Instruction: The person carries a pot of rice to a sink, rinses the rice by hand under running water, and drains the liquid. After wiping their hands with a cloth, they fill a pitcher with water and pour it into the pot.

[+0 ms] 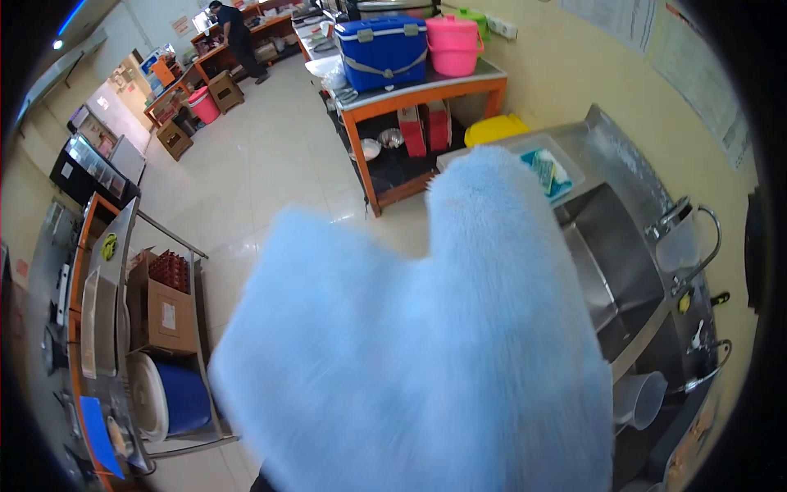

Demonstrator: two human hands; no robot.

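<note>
A light blue, fuzzy cloth (pixel 393 344) fills the lower middle of the head view, close to the camera. It is raised in two peaks, the right one taller and rounded, and its surface is partly blurred. Neither my left hand nor my right hand shows. The cloth covers the area where they could be, so what holds it up is hidden. Behind its right side is a steel sink (pixel 638 238). A plastic tray (pixel 580 174) with a green and white sponge-like item (pixel 543 170) sits at the sink's far end.
An orange-framed table (pixel 361 115) bears a blue cooler box (pixel 382 53) and a pink bucket (pixel 453 45). Shelving on the left holds a cardboard box (pixel 168 316) and a blue tub (pixel 187 398). A clear jug (pixel 643 399) stands right. Another person (pixel 236 41) stands far back.
</note>
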